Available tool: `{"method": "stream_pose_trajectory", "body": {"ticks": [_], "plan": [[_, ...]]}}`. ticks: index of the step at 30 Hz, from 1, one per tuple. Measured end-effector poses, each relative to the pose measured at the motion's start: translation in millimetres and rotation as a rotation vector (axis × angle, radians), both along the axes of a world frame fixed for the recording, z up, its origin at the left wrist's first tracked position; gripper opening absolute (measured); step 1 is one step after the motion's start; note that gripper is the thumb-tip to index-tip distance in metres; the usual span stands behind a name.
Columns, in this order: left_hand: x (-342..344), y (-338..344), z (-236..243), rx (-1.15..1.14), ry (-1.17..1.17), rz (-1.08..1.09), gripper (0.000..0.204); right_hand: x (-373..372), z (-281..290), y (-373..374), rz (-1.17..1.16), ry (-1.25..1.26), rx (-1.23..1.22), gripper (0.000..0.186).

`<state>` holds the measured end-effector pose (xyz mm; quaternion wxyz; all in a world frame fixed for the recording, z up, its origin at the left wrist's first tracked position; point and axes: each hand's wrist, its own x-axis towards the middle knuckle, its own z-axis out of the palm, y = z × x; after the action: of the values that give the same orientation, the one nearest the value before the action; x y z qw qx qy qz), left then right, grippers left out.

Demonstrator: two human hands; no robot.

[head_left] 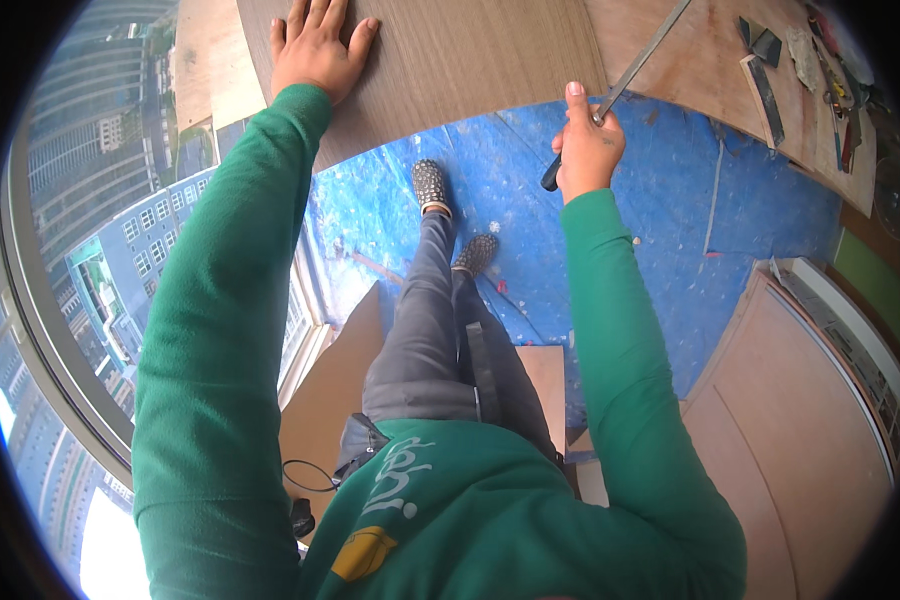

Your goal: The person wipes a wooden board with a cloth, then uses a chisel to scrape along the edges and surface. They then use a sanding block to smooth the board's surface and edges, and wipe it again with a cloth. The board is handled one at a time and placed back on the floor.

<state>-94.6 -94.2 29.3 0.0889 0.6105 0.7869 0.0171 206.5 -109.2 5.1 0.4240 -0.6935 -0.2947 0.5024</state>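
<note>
My left hand (318, 55) rests with fingers spread on a dark wood-grain board (450, 50) near the top of the view. At the board's right side, my right hand (590, 150) is closed around a long, narrow metal tool with a black handle (630, 70), which looks like a file. Its handle end pokes out below my fist, and its blade slants up to the right over a pale plywood surface (690, 60). My green sleeves and legs show below.
Offcuts and hand tools (835, 95) lie at the upper right. A blue sheet (660, 270) covers the floor. Wooden panels (790, 420) stand at lower right, another board (325, 370) at lower left. A large window (80, 230) overlooking buildings is on my left.
</note>
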Motion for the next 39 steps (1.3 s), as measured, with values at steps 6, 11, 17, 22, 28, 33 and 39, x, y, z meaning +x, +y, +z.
{"method": "stream_pose_trajectory", "body": {"ticks": [6,11,17,22,28,33,39], "plan": [[-2.2,1.1,2.0,-0.020,0.006,0.009,0.070,-40.8,-17.3,-12.6,-0.057,-0.099,0.076,0.045],[-4.2,4.3,-2.3,0.026,0.005,-0.010,0.071,-100.5,-20.8,-65.1,0.115,-0.155,0.022,0.049],[-10.2,1.1,-8.7,0.070,-0.009,-0.025,0.071,-47.9,-15.6,-27.2,-0.174,0.028,0.015,0.041],[-38.2,0.7,-61.8,0.385,0.141,-0.150,0.070,34.2,-20.2,-8.0,-0.166,-0.151,0.126,0.022],[-39.6,1.8,-61.5,0.370,0.151,-0.151,0.069,38.9,-4.5,-10.4,-0.070,-0.004,0.141,0.031],[-37.3,3.7,-63.5,0.363,0.148,-0.155,0.070,34.8,-16.7,7.6,-0.115,0.074,0.176,0.026],[-40.3,4.1,-62.4,0.341,0.148,-0.157,0.071,27.1,-16.5,1.3,-0.087,0.096,0.172,0.033]]}}
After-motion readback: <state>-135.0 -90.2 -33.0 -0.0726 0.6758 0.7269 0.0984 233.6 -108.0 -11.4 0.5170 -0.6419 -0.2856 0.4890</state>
